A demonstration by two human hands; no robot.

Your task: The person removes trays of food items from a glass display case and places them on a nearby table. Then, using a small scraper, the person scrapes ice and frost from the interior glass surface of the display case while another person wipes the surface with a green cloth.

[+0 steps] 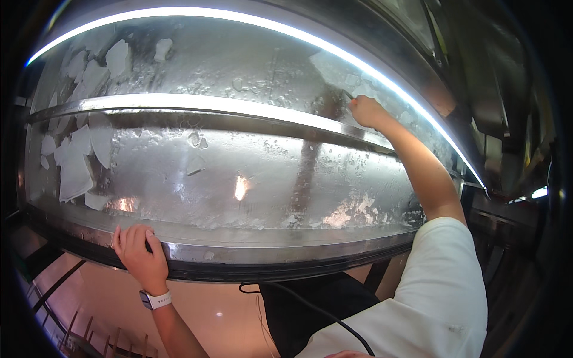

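My right hand (pixel 368 112) reaches over the metal crossbar and is closed around a small tool (pixel 348 94) with a thin dark tip. The tip points at the edge of an ice sheet (pixel 331 69) on the far metal floor of the refrigerated case. Most of the tool's handle is hidden in my fist. My left hand (pixel 140 253) rests on the metal front rim (pixel 215 253) with its fingers bent over it, near the left end. Broken ice slabs (pixel 74 172) lie piled at the case's left end, beyond that hand.
A lit metal crossbar (pixel 201 104) runs lengthwise over the case, and a bright light strip (pixel 250 18) curves along its far side. Small ice fragments (pixel 365 208) lie near the front right. A black cable (pixel 313 304) hangs in front of me.
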